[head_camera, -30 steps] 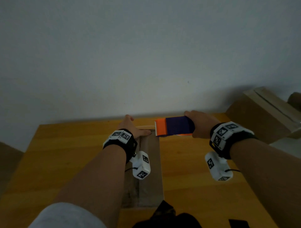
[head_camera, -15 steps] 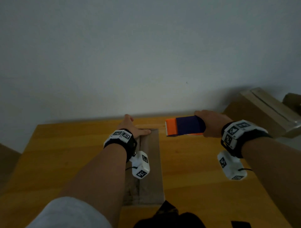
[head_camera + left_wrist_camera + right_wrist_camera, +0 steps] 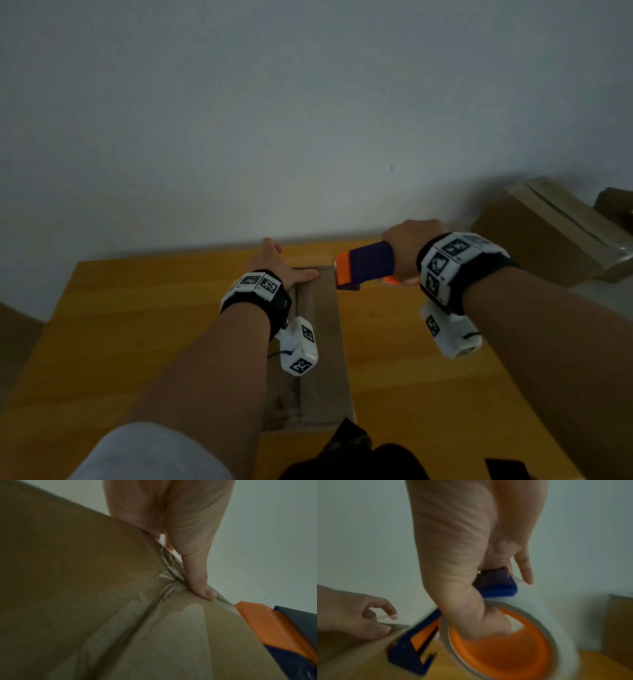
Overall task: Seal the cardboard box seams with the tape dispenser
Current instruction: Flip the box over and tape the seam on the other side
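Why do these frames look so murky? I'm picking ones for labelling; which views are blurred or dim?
Head view: dim and underexposed, but the left hand, tape dispenser and cardboard box read clearly. Left wrist view: soft, wide-angle stretch, glare on the tape near the thumb. Right wrist view: worst, motion blur smears the right hand and the tape roll.

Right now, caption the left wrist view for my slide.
Left hand presses its thumb on wrinkled clear tape at the cardboard box seam's end, orange-and-blue tape dispenser alongside.
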`<state>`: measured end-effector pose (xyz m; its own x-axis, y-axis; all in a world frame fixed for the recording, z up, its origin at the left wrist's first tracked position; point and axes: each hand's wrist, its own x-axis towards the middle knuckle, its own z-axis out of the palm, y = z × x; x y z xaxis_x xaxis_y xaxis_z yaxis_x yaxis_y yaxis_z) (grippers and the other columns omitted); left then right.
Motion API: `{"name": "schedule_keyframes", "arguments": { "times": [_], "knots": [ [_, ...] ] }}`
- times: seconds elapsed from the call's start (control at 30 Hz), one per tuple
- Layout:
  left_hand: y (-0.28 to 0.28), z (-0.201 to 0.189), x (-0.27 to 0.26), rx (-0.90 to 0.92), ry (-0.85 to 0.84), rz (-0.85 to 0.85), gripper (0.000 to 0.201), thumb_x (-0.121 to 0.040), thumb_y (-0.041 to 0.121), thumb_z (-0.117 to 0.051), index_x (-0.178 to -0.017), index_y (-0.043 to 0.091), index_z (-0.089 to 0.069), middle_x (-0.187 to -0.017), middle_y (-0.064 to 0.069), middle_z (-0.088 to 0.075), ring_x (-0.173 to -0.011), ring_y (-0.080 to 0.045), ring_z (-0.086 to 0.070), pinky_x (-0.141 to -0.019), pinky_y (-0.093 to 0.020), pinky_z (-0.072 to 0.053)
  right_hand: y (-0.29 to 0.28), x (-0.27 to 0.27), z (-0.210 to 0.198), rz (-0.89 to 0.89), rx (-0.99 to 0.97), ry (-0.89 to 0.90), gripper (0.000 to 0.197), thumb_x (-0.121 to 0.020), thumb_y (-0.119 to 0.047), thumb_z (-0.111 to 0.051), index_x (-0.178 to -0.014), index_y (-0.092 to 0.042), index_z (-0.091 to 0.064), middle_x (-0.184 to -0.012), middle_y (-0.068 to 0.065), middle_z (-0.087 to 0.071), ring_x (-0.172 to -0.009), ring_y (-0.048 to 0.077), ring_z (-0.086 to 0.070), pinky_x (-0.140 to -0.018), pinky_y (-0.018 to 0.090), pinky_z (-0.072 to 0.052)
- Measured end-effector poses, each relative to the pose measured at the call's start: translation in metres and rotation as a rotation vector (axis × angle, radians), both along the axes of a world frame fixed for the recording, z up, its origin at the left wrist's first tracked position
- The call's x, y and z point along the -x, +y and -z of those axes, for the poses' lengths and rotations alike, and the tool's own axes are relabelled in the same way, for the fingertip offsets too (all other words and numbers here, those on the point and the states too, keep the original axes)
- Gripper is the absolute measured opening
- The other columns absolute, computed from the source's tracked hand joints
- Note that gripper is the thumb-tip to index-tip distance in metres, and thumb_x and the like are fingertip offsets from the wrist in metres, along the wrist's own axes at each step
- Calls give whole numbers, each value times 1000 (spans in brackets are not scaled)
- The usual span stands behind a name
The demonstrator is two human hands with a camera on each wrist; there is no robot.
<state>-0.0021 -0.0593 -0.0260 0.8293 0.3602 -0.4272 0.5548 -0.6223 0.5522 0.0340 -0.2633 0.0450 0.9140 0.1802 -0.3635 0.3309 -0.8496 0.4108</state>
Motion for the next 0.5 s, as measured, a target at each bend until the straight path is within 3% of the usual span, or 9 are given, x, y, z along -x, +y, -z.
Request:
{"name": "schedule_keyframes", "arguments": {
  "times": [0.07, 0.13, 0.23, 0.33, 0.43, 0.5],
  "knots": [
    [0, -1, 1, 3, 0, 5, 90, -57, 51, -83, -127, 17, -38, -127, -6, -53, -113, -28, -55, -85, -39, -48, 6, 0, -10, -47, 5, 1, 13, -72, -33, -71, -71, -21, -65, -62, -3, -60, -55, 15, -56, -57, 24, -45],
    [0, -3, 2, 7, 2, 12, 89, -56, 52, -83, -125, 18, -38, -125, -5, -53, -107, -27, -55, -80, -37, -47, 12, 1, -21, -120, -7, 38, 23, -74, -31, -72, -69, -21, -52, -63, -2, -49, -60, 16, -49, -60, 26, -41],
    [0, -4, 3, 5, 9, 10, 89, -55, 53, -84, -123, 18, -38, -121, -5, -54, -95, -24, -51, -77, -36, -46, 20, -6, -31, -271, 103, -10, 28, -85, -15, -59, -62, -15, -44, -54, -2, -40, -45, 12, -37, -42, 20, -28],
    [0, -5, 3, 7, 12, 6, 89, -55, 54, -83, -123, 18, -38, -121, -5, -53, -95, -24, -52, -76, -36, -46, 25, -11, -24, -293, 75, 13, 36, -86, -9, -54, -53, -13, -39, -49, -2, -38, -41, 11, -33, -38, 20, -22],
    [0, -4, 4, 12, 27, 15, 89, -57, 54, -82, -125, 16, -38, -123, -5, -52, -92, -23, -49, -75, -36, -44, 25, -1, -1, -268, 171, 115, 35, -80, -28, -69, -54, -13, -51, -52, -2, -48, -46, 12, -44, -46, 22, -40],
    [1, -4, 2, 27, 32, 2, 92, -56, 54, -83, -126, 16, -37, -125, -6, -52, -97, -26, -53, -75, -36, -45, 22, 10, 20, -237, 189, 196, 39, -69, -50, -76, -75, -16, -60, -61, -3, -55, -53, 15, -52, -48, 26, -41]
  ]
}}
